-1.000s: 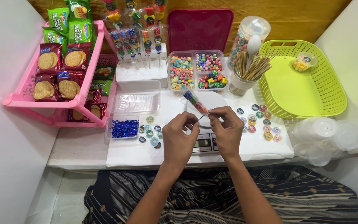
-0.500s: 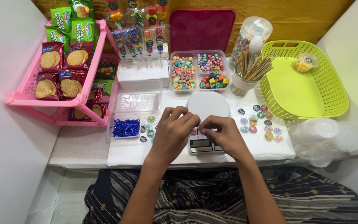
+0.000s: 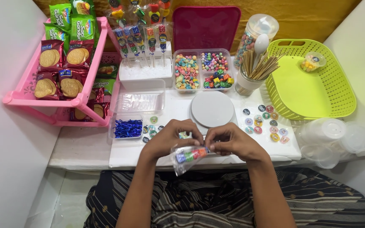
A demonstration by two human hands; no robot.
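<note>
Both my hands meet over the near edge of the white table (image 3: 89,147). My left hand (image 3: 170,137) and my right hand (image 3: 233,141) pinch a small clear plastic bag (image 3: 186,156) with a row of coloured candies inside it. The bag lies sideways between my fingers, its loose end hanging toward the lower left. Just beyond my hands sits a small scale with a round white plate (image 3: 212,108). The scale's front is hidden behind my fingers.
A pink rack (image 3: 22,98) of biscuit packets stands at left. A divided clear box of candies (image 3: 201,71), a cup of wooden skewers (image 3: 254,71), a candy jar (image 3: 254,36), a green basket (image 3: 313,80), round stickers (image 3: 265,122), blue twist ties (image 3: 127,128) and clear lidded cups (image 3: 334,137) surround the scale.
The candy skewer in its bag was held upright over the scale a second ago. My hands have lowered it toward me, and it now lies sideways at the table's near edge.
</note>
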